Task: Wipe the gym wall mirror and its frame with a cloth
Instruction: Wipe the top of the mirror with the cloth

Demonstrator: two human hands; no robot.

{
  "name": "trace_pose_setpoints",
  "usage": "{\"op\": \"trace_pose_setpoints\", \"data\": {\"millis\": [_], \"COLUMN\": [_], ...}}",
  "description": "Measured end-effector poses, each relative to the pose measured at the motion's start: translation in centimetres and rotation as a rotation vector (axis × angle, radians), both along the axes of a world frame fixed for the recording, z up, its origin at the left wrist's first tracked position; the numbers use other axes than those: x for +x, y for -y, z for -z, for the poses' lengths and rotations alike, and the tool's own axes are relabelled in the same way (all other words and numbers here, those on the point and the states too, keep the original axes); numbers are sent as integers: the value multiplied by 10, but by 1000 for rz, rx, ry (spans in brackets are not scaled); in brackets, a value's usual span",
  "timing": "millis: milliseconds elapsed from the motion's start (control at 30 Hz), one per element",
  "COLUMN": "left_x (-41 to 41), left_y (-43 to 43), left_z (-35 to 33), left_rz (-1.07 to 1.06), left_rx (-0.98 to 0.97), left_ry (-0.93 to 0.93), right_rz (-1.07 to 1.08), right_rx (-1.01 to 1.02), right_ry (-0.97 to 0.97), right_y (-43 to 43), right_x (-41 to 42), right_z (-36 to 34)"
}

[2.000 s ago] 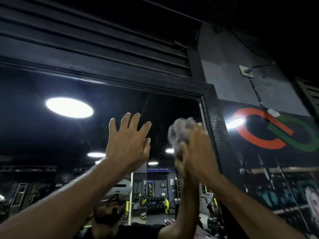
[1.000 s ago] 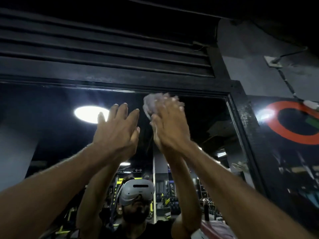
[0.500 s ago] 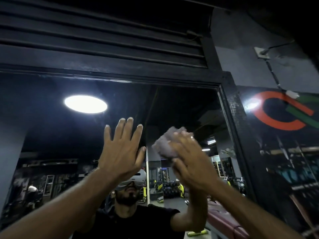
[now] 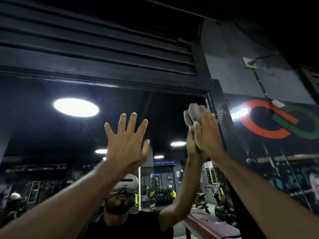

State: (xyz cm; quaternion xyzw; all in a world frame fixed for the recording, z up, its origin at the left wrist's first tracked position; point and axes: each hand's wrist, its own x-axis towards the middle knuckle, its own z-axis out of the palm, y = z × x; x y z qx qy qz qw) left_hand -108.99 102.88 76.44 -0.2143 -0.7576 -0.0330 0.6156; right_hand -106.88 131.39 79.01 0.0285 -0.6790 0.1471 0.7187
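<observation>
Dim gym walls surround a big wall mirror (image 4: 51,135), which throws back ceiling lamps and racks of equipment; a louvred panel (image 4: 86,40) sits above its black frame (image 4: 222,118). Everything below is placed from that frame's right upright. The cloth (image 4: 194,114), a grey crumpled wad, is pressed to the glass just left of the upright and a little below the top corner. The right hand (image 4: 207,135) holds it, fingers bent round the wad so that most of it bulges out above the fingertips. The wad's long axis runs up and down, nearly parallel to the upright, and its free end points at the top rail. The left hand (image 4: 127,144) is well to the left of the upright, fingers spread wide and holding nothing; it seems to lie flat on the glass, though contact is hard to confirm. The right hand is plainly the nearer one, so a short sideways slide would likely carry the cloth onto the frame.
</observation>
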Motion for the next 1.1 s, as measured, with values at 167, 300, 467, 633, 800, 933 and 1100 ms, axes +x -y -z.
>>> {"op": "trace_pose_setpoints", "data": {"millis": [167,300,467,633,800,933,1100], "left_x": [2,-3,-12,-17,-28,-33,-41], "left_y": [18,65,124,137,170,204,228], "left_z": [-17,-12,-20,-29,-37,-33,-38], "left_rz": [10,-67,-90,-60,-69,-120,-87], "left_rx": [92,65,75,79,103,63,42], "left_ry": [4,8,33,-5,-3,-10,-16], "right_rz": [43,76,77,149,69,75,75], "right_rx": [-29,300,318,-144,564,208,-31], "right_ry": [32,190,122,44,113,-25,-7], "right_y": [44,88,77,180,198,178,288], "right_x": [-7,0,5,-16,-9,-19,-32], "right_z": [4,74,-19,-79,-26,-34,-69]}}
